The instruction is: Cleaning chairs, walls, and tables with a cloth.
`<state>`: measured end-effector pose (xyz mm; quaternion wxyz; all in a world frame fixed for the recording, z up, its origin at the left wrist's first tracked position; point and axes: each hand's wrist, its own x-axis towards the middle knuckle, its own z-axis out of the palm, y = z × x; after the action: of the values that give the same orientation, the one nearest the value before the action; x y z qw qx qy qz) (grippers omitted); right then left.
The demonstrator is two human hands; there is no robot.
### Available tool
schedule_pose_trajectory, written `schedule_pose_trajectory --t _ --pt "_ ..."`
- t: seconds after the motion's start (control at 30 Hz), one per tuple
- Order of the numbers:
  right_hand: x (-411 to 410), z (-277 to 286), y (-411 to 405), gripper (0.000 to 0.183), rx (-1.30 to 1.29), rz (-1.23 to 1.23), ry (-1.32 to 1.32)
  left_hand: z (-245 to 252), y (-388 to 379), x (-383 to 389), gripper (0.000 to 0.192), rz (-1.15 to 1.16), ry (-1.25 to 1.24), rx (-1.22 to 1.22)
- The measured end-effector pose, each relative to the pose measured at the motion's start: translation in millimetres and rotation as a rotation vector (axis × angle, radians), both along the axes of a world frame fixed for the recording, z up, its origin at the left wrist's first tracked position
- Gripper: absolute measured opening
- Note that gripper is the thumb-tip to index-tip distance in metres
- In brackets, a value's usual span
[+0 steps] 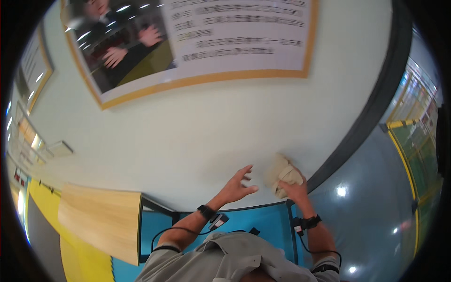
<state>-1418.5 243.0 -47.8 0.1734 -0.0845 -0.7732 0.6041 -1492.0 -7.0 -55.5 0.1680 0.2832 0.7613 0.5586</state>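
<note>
A crumpled beige cloth (287,174) is bunched in my right hand (295,190), close to the white wall (197,141) near its dark right-hand edge. Part of the cloth is blurred, and I cannot tell whether it touches the wall. To its left my left hand (236,186) is raised in front of the wall, fingers apart and holding nothing. Both wrists carry black straps with small cabled devices, one on the left wrist (211,215) and another on the right wrist (307,222).
Above hangs a framed poster (243,67) with a picture and writing. A wood-topped table (102,218) with a dark frame stands at lower left. Blue flooring (260,215) lies below me. Grey floor (363,197) and a yellow-framed barrier (403,162) are at right.
</note>
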Motion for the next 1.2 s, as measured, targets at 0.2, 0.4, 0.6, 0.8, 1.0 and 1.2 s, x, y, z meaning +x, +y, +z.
schedule_pose_trajectory --t 0.2,0.4,0.6,0.8,1.0,1.2 --pt "0.4 15.6 -57.2 0.042 0.043 0.301 -0.118 -6.4 5.8 16.6 0.101 -0.055 -0.020 0.243" --pt "-4.3 -3.0 -59.6 0.042 -0.362 0.506 -0.161 8.0 -23.4 37.1 0.102 -0.022 -0.253 0.432" --pt "-28.8 -12.3 -70.4 0.060 -0.559 0.607 -0.096 36.9 -41.3 49.9 0.090 0.216 -0.316 0.408" --pt "-35.2 19.9 -96.4 0.053 -0.718 0.476 -0.154 55.8 -46.6 57.9 0.076 0.444 -0.322 0.521" --pt "-51.9 59.8 -135.4 0.048 -0.284 0.225 0.003 91.1 -73.4 44.0 0.059 0.703 -0.129 0.451" --pt "-40.0 87.0 -152.8 0.077 -0.365 0.449 0.144 117.6 -75.5 45.2 0.061 0.799 0.020 0.328"
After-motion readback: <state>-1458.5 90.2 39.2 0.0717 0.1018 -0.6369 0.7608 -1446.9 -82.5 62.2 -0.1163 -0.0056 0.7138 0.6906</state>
